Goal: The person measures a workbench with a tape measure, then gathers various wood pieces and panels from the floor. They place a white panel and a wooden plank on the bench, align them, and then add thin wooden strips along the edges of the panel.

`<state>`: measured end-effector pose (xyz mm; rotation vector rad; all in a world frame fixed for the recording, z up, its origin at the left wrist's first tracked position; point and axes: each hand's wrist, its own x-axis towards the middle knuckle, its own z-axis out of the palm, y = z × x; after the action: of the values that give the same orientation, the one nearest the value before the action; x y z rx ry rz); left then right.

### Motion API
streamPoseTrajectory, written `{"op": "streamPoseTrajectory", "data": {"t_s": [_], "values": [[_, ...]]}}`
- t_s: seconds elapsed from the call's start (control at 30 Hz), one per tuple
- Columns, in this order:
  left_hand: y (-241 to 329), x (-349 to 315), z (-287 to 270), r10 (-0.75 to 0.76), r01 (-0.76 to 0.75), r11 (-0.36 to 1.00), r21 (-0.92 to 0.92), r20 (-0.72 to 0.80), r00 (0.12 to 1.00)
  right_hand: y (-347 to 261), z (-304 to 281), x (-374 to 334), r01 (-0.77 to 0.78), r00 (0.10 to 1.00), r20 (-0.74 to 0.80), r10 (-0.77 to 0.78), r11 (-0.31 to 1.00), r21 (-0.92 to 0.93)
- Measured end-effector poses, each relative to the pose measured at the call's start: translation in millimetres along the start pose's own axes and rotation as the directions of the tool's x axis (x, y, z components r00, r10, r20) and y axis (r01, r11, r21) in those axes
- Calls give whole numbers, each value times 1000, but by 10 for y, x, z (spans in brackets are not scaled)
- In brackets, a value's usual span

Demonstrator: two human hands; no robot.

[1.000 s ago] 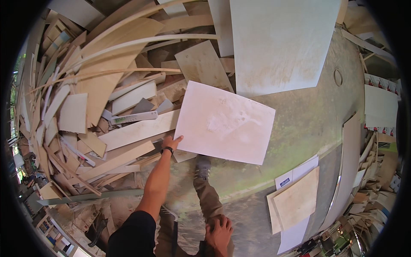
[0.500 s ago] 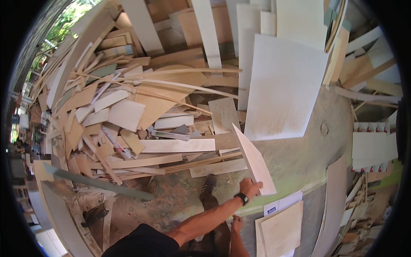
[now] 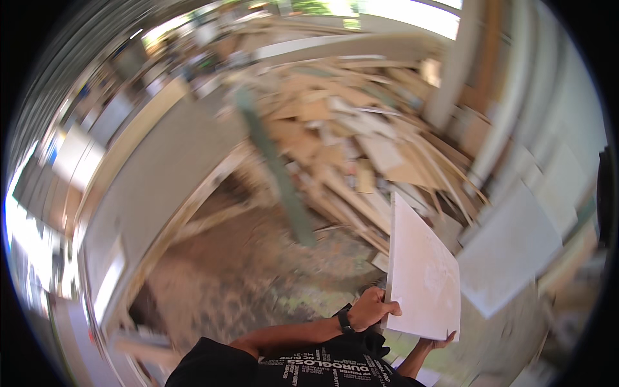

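A pale, flat rectangular board (image 3: 425, 274) stands tilted up in front of my body, its narrow side edge facing left. My left hand (image 3: 371, 308), with a dark watch on the wrist, grips the board's lower left edge, thumb over its face. At the bottom right corner, my right hand (image 3: 443, 340) holds the lower edge; most of its fingers are behind the board. Beyond the board lies a heap of wood offcuts (image 3: 361, 135), blurred by motion.
A long green strip (image 3: 274, 168) leans from the heap toward the floor. On the left stands a large grey panel (image 3: 174, 142) with a wooden frame. White sheets (image 3: 512, 248) lean at the right, near upright posts (image 3: 454, 71). The dirt floor (image 3: 225, 284) is stained.
My view has swung to the left. The board has come closer to my body, and my right hand, earlier low and apart from it, now holds its bottom edge.
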<state>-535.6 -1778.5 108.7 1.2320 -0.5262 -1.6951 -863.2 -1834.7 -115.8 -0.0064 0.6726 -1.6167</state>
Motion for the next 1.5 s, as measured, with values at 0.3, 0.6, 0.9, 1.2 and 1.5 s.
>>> {"op": "streamPoseTrajectory", "data": {"t_s": [0.3, 0.6, 0.9, 1.2, 1.5], "values": [[-1069, -3145, -2131, 357, -481, 876, 9, -682, 638, 2082, 559, -1512, -580, 675, 314, 667, 744, -332], [-2107, -5520, -3036, 264, -938, 329, 109, -964, -19, 4159, 1428, -3817, -665, 40, 322, 946, 265, -698], [-2860, -7697, -4302, -52, -897, 183, 402, -907, -417, 6010, 969, -6704, -666, -266, 57, 962, -140, -733], [-3846, -9312, -5124, -266, -809, 63, 585, -771, -579, 6933, 615, -9101, -490, -474, -123, 872, -377, -786], [-5169, -11125, -6106, -322, -769, 11, 639, -726, -608, 7172, -365, -11122, -465, -439, -213, 873, -423, -778]]}}
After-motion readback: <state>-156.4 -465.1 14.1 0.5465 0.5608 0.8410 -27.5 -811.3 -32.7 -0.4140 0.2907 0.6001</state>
